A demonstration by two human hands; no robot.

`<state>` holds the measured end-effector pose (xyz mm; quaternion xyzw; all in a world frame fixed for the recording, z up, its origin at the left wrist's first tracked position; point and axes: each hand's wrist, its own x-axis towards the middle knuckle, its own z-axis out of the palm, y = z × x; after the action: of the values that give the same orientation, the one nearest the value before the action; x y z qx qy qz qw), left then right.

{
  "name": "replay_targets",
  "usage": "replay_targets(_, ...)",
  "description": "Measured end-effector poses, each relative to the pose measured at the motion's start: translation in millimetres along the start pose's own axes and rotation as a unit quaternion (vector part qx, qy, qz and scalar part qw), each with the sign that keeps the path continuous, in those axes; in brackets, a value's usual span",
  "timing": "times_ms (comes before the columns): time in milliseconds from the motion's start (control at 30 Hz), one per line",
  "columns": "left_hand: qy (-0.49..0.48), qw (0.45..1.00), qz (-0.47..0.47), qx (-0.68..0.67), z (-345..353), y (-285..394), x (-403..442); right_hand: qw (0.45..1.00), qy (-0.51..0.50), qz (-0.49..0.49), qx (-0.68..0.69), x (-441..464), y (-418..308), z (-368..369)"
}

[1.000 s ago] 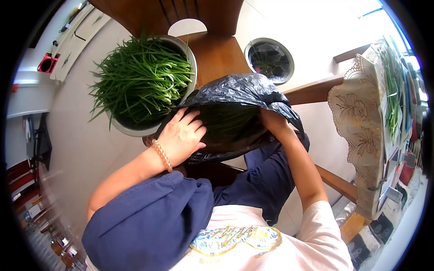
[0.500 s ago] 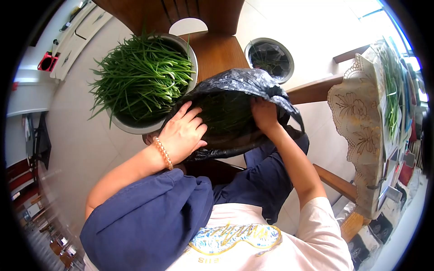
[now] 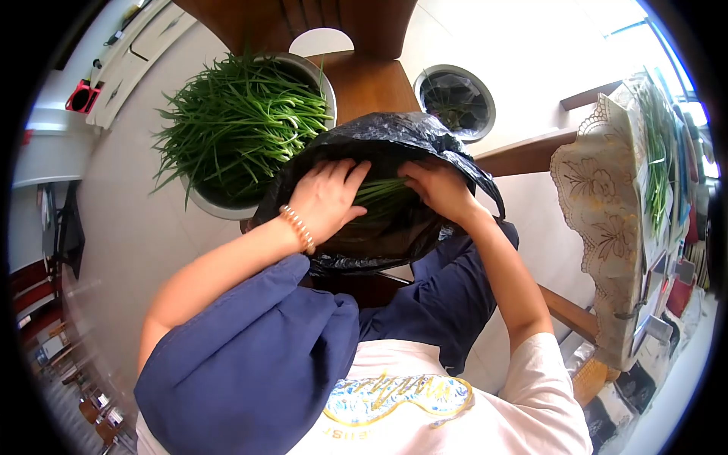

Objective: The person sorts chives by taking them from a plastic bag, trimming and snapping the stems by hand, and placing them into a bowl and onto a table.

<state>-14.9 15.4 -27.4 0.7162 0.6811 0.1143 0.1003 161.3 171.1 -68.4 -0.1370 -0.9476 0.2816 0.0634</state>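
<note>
Across my lap lies a black plastic bag (image 3: pixel 379 129) with its mouth facing me and green stalks (image 3: pixel 385 197) inside. My left hand (image 3: pixel 326 199), a beaded bracelet at its wrist, reaches into the bag with fingers and thumb apart, beside the stalks. From the right, my right hand (image 3: pixel 438 188) reaches in too; its fingers are bent round the ends of the stalks. A metal basin (image 3: pixel 327 91) heaped with long green stalks (image 3: pixel 243 125) stands just left of the bag.
A wooden chair (image 3: pixel 371 85) is behind the bag. Beyond it on the floor stands a round basin (image 3: pixel 489 114) with dark plastic inside. At the right, a table with a lace-edged cloth (image 3: pixel 599 189) holds more green stalks (image 3: pixel 658 159).
My left hand has moved off the bag's left rim and into its mouth. My right hand has shifted slightly left inside, and the stalks between the hands now show more clearly.
</note>
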Motion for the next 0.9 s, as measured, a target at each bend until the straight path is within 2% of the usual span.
replay_targets(67, 0.04, 0.999, 0.009, -0.008, 17, -5, 13, 1.0, 0.003, -0.01, -0.002, 1, -1, 0)
replay_targets(133, -0.199, 0.973, -0.108, -0.032, 24, -6, 28, 0.998, -0.01, 0.053, 0.024, 1, -5, -4)
replay_targets(167, -0.116, 0.987, -0.097, -0.05, 37, -12, 24, 0.998, -0.011, 0.053, 0.021, -1, -2, -4)
replay_targets(233, -0.119, 0.985, -0.12, -0.029, 34, -11, 24, 0.986, -0.03, 0.127, -0.102, -6, 5, -2)
replay_targets(300, -0.144, 0.975, -0.168, -0.016, 25, -11, 22, 0.979, 0.004, 0.138, -0.147, -14, 13, -11)
replay_targets(333, 0.095, 0.994, -0.059, -0.017, 35, -19, 12, 0.97, 0.038, 0.146, -0.191, -18, 19, -16)
replay_targets(367, 0.072, 0.994, -0.063, -0.053, 43, -31, 2, 0.976, 0.084, 0.106, -0.171, -25, 45, 0)
replay_targets(400, 0.048, 0.992, -0.069, -0.089, 37, -32, -1, 0.976, 0.086, 0.108, -0.167, -25, 41, -1)
replay_targets(467, 0.024, 0.991, -0.093, -0.097, 25, -29, -6, 0.974, 0.039, 0.14, -0.173, -28, 32, -5)
replay_targets(533, 0.003, 0.987, -0.118, -0.105, 11, -23, -8, 0.976, 0.027, 0.177, -0.122, -17, 8, -14)
replay_targets(600, -0.058, 0.982, -0.151, -0.094, 6, -18, -8, 0.984, -0.022, 0.178, 0.017, -15, 4, -10)
replay_targets(633, -0.073, 0.983, -0.148, -0.083, 7, -19, -6, 0.968, -0.064, 0.211, 0.123, -13, 1, -11)
replay_targets(667, -0.073, 0.983, -0.147, -0.084, 5, -18, -3, 0.967, -0.064, 0.212, 0.123, -11, -3, -13)
replay_targets(733, -0.139, 0.974, -0.166, -0.066, 0, -16, 0, 0.944, -0.047, 0.22, 0.239, -10, -13, -16)
replay_targets(767, -0.14, 0.974, -0.168, -0.067, 1, -17, -2, 0.948, -0.043, 0.215, 0.23, -11, -17, -17)
replay_targets(800, -0.084, 0.982, -0.155, -0.058, 3, -17, -4, 0.948, -0.045, 0.215, 0.23, -11, -22, -20)
replay_targets(833, -0.028, 0.988, -0.142, -0.049, 4, -16, -5, 0.938, -0.023, 0.213, 0.272, -12, -26, -23)
replay_targets(900, 0.0, 0.992, -0.111, -0.057, 0, -9, -4, 0.922, 0.031, 0.191, 0.336, -15, -31, -23)
